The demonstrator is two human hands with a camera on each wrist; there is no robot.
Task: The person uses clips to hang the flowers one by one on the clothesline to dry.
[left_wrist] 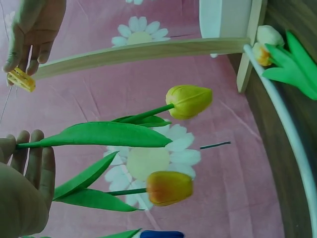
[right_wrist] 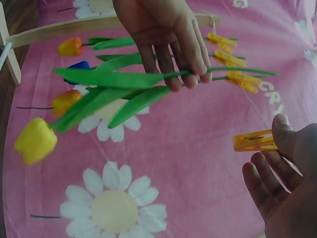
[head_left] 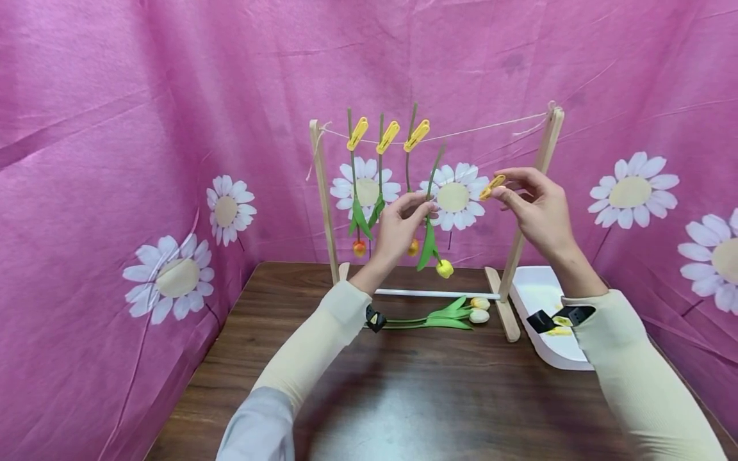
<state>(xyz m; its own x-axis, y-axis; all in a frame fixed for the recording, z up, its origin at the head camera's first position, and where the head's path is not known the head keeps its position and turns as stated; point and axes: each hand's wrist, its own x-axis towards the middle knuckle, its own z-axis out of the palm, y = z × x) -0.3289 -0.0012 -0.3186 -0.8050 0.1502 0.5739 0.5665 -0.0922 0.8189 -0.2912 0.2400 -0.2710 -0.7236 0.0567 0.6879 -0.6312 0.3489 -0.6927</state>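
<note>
Backdrop: pink cloth printed with big white daisies, behind and on both sides of a dark wooden table.
Rack: two wooden posts, a string tied between them, a white rod low down.
Hung flowers: I count three on the left part of the string, heads down, stems held by yellow clips; my right wrist view shows one blue head among them.
Left hand: I have it pinching the stem of a yellow flower, head down, just right of the hung ones; the stem's top is near the string, with no clip on it.
Right hand: apart from the flower, on its right, grip narrow on one loose clip; I can't tell whether the clip's jaws are parted.
Spares: two pale flowers lie on the near side of the rod; more clips sit in the white tray at the right.
Step in hand: I judge it to be pegging up a fourth flower, with flower and clip ready but not joined.
Next move: I'd say it calls for setting the stem against the string, right of the third clip, then bringing the loose clip left, squeezing it and letting it bite over both.
</note>
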